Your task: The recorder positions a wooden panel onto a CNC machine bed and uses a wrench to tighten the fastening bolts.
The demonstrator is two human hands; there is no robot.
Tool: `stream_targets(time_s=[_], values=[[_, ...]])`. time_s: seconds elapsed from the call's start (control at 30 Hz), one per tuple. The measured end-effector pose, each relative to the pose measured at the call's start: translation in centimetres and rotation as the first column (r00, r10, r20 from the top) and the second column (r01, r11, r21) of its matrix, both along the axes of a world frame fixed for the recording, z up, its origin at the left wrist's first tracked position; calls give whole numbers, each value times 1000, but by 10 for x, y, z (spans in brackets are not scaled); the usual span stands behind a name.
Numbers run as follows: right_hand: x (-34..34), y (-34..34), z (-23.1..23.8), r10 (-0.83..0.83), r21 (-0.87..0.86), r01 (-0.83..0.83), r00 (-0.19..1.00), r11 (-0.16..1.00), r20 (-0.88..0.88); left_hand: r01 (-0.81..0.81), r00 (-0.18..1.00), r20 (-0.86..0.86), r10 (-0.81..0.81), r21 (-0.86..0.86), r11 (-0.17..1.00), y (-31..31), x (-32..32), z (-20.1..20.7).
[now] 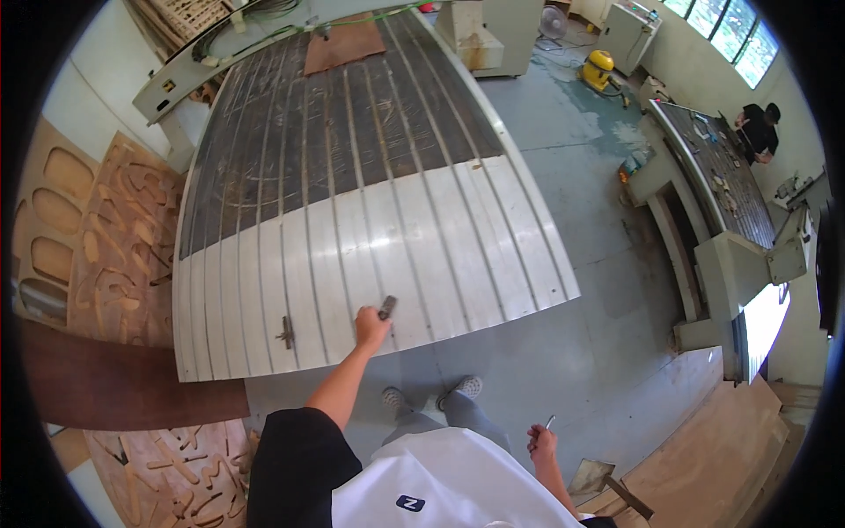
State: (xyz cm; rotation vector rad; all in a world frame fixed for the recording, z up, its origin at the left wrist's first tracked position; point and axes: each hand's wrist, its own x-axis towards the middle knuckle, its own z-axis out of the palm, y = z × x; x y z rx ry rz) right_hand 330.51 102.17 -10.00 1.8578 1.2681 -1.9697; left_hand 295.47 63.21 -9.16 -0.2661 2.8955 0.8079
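Observation:
My left hand [371, 329] is closed at the near edge of a large slotted machine table [255, 290]. A small dark metal clamp piece [388, 306] sticks out past its fingers, just over one of the slots. To the left, a similar dark metal clamp [286, 333] sits in another slot. My right hand [540, 443] is down at my right side, away from the table. Its fingers are closed on a thin, shiny metal tool [551, 421], perhaps a wrench; only the end shows.
A brown sheet [346, 46] lies at the table's far end, under the machine's crossbeam [290, 40]. Boards with cut-out shapes [123, 220] line the left. On the right are a yellow vacuum cleaner [598, 69], a second machine bed [722, 167] with a person [757, 132], and brown panels [704, 449].

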Motion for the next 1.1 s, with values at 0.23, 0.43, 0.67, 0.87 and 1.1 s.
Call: stream_targets(time_s=[0.23,0.43,0.67,0.87,1.1], values=[[35,96,4,-239,-39,239,971,970,-5,-657,753,228,617,220,721,52,-11,-3],[-29,189,25,-150,39,155,984,987,-95,-849,498,144,855,281,447,61,-57,-22],[-144,317,53,253,325,-217,965,920,-74,-915,370,44,928,192,355,71,-92,-50],[-193,438,66,406,453,-438,898,776,173,-897,437,-162,885,-152,415,85,-92,-61],[-253,540,63,557,394,-734,677,552,482,-905,332,-209,920,-344,249,89,-102,-71]])
